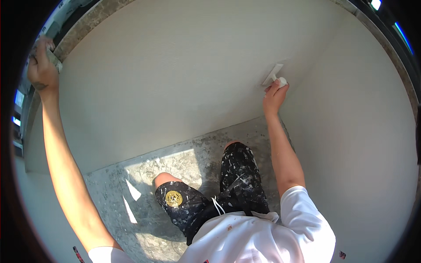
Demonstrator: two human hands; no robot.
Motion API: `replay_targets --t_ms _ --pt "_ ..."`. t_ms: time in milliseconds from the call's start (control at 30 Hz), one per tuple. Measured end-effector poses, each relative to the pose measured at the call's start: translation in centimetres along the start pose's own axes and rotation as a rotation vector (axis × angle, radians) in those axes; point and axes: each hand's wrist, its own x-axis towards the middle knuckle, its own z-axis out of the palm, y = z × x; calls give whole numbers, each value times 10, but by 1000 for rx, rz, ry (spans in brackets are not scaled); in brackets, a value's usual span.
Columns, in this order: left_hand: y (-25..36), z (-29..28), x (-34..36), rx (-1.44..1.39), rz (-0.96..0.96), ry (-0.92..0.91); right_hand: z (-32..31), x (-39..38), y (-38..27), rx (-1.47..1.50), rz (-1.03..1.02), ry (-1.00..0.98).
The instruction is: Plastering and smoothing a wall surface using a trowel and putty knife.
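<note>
In my right hand (275, 97) is a small plastering trowel (272, 74) with a pale handle, its blade against the grey-white wall (175, 79). Around the blade the surface looks darker and faintly streaked, close to the inside corner. My left hand (43, 72) is raised at the far upper left, beside the brown stone-like ledge (81, 33) at the wall's top edge. Its fingers are bent around something pale and smeared with putty, mostly hidden, whose kind I cannot make out.
A second pale wall (355, 114) meets the first one on the right. Below, the grey concrete floor (109, 188) carries stains and patches of sunlight. My bent legs in paint-spattered black shorts (241, 171) are close to the wall. Dark window framing (19, 127) stands at the far left.
</note>
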Motion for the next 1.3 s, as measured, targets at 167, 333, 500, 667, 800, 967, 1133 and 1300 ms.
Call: replay_targets --t_ms 167,333,500,667,800,967,1133,1300 --pt "15 0 -16 -143 -137 71 27 27 -107 202 -311 -122" --pt "38 -9 -11 -208 -160 87 61 -73 -107 -45 -535 -342" --pt "56 4 -13 -242 -183 126 9 -21 -71 118 -252 -98" --pt "65 5 -16 -179 -187 165 2 42 -145 391 -192 -59" --pt "72 5 -14 -199 -210 135 42 -19 -186 70 -560 -327" --pt "77 2 -12 -183 -145 145 -15 9 -162 -580 -1216 -488" --pt "96 4 -14 -159 -174 138 -84 132 -194 -691 -1416 -193" --pt "116 11 -10 -151 -106 182 -26 117 -266 -679 -1636 -386"
